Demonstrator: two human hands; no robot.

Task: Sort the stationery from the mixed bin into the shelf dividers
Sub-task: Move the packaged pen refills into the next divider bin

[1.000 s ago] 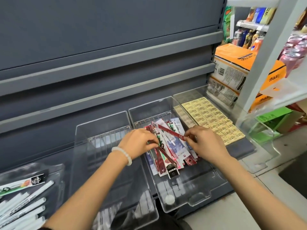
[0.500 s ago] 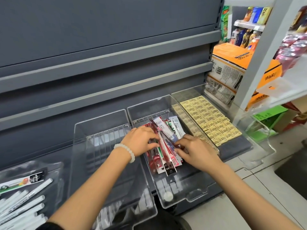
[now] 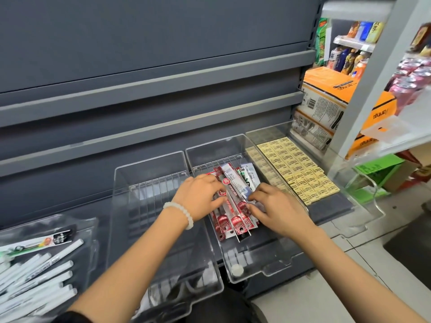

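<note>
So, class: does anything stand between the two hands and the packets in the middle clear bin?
Nothing visible does. The left hand and right hand both already rest on the pile of red-and-white packets inside the middle clear bin, one at each side.

Grey shelf (image 3: 331, 207) carries three clear trays side by side: an empty tray (image 3: 149, 183) left of the fingers, the packet tray (image 3: 268, 264) under them, and a yellow-label tray (image 3: 263, 134) to their right.
</note>
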